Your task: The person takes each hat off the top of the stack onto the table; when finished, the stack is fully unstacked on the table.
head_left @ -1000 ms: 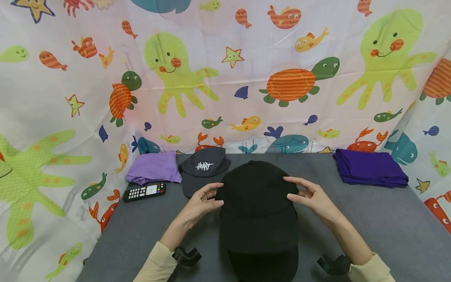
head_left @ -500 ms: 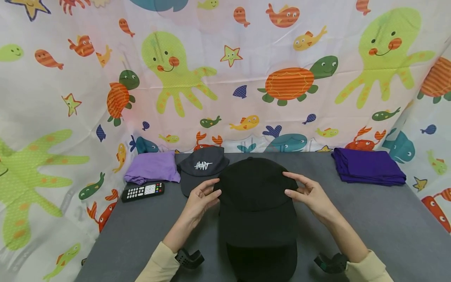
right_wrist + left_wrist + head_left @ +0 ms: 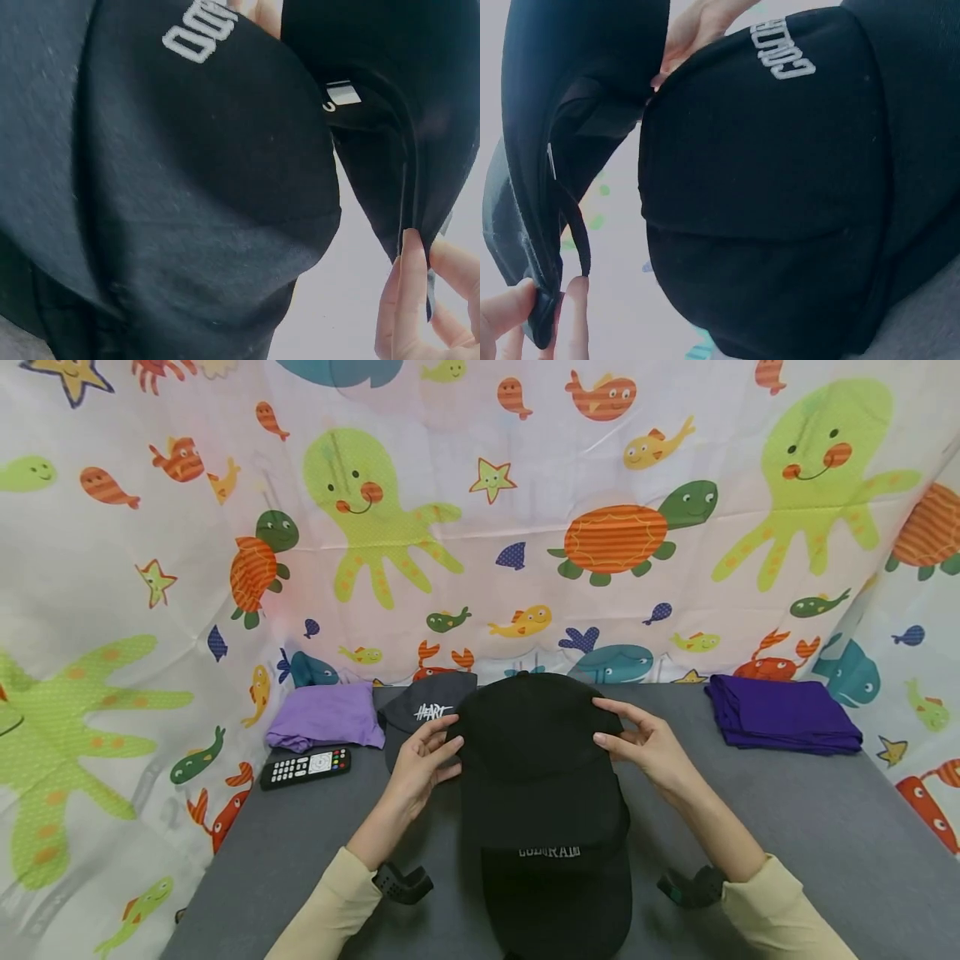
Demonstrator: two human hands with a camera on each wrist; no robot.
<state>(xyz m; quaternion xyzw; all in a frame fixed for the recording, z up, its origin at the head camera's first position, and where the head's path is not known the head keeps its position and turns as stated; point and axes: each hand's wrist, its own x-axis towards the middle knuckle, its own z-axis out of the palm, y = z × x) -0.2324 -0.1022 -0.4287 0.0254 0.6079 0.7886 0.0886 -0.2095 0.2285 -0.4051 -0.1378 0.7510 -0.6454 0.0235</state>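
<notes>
A plain black cap (image 3: 532,735), its brim toward me, is held up between both hands. My left hand (image 3: 420,764) pinches its left edge, thumb and fingers on either side of the fabric. On the opposite edge, my right hand (image 3: 652,752) pinches the rim in the same way; the right wrist view shows the held cap's inside with a white tag (image 3: 343,94). Below it lies a second black cap (image 3: 555,902) with white lettering (image 3: 784,49), partly covered by the first. In both wrist views a gap separates much of the two caps.
A dark grey cap (image 3: 412,706) with white "HEART" lettering lies behind my left hand. Left of it are a folded lilac cloth (image 3: 326,714) and a black remote control (image 3: 306,768). A folded purple cloth (image 3: 783,714) sits at the back right of the grey table (image 3: 757,810).
Both hands have moved up in the head view with the plain black cap. The lower cap's white lettering has come into sight under the held cap's brim.
</notes>
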